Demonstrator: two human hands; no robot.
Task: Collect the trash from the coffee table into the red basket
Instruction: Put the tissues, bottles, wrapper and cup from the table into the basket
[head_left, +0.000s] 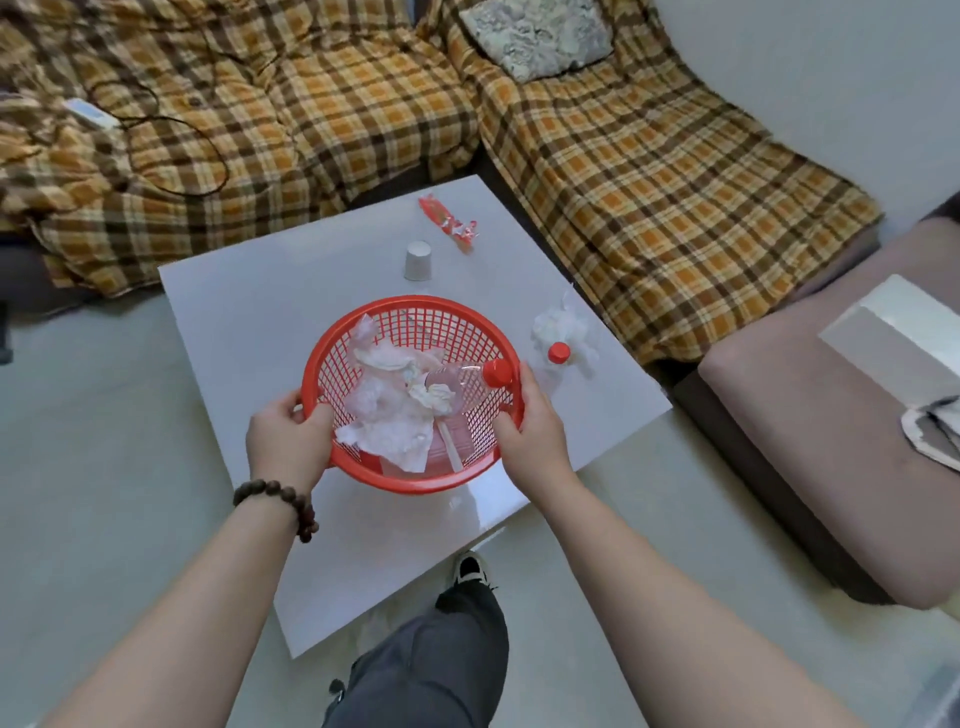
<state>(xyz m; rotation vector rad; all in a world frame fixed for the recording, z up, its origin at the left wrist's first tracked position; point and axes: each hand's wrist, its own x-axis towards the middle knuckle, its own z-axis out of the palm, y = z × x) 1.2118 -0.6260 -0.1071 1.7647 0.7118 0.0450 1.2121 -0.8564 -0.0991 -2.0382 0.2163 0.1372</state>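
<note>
Both hands are gripping the red basket (415, 312) by its rim, over the white desk (249, 312). Left hand (288, 441) is clamping the left edge, fingers (319, 415) curled inside over the rim. Right hand (530, 415) is clamping the right edge, fingers (506, 423) wrapped over the rim the same way. Basket is holding crumpled tissues (387, 421) and a clear plastic bottle with red cap (496, 372). Trash lying on the desk outside the basket: upside-down white cup (418, 261), red wrapper (449, 223) near the far edge, crumpled tissue (563, 325) with a second red-capped bottle (559, 354) just right of the basket. Plaid-covered sofa (649, 156) is sitting behind the desk.
</note>
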